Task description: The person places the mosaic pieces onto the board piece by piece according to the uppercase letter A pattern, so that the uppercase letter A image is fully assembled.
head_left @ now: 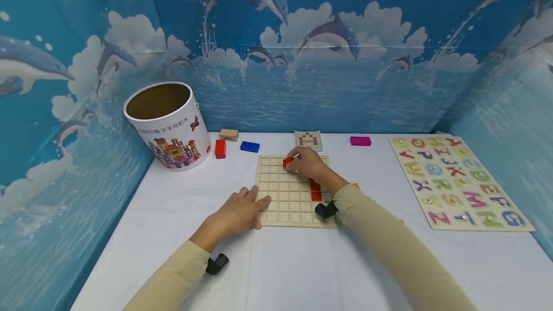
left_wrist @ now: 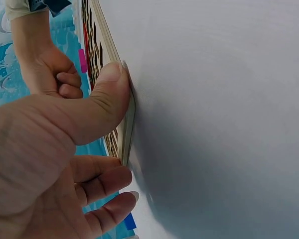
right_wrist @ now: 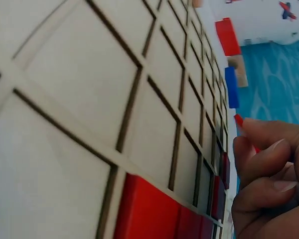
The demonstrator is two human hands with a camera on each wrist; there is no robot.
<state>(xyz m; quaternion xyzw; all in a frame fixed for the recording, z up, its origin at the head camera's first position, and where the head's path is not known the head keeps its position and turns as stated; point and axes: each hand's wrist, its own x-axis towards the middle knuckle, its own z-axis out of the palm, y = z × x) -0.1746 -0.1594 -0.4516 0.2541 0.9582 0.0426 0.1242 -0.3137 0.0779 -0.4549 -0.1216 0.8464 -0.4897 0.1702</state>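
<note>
A pale wooden grid board lies on the white table. My right hand pinches a small red cube over the board's far row; in the right wrist view the curled fingers hide most of that red cube. Other red cubes sit in cells near the board's right side, seen close as red cubes. My left hand rests flat on the board's near left corner, its thumb pressed against the board's edge.
A white round tub stands open at the back left. Loose blocks lie behind the board: red, blue, tan, magenta. A pattern card lies behind the board, an alphabet puzzle at right. Blue walls enclose three sides.
</note>
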